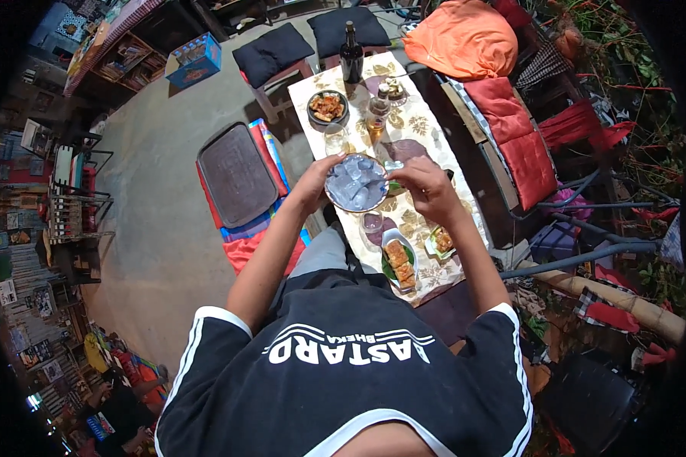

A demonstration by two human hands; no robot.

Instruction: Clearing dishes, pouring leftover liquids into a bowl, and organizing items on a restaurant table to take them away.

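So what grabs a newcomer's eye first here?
Probably the bowl of clear, ice-like chunks mid-picture, with the left hand holding its left side and the right hand at its right. Then the tall dark bottle at the far end of the floral-clothed table, and the bright orange bundle at upper right.

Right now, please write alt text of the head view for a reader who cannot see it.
A person's left hand holds a round bluish bowl of clear ice chunks over a cream, leaf-patterned tablecloth, with the right hand by the bowl's rim. Beyond stand a dark glass bottle and a round black dish of food.
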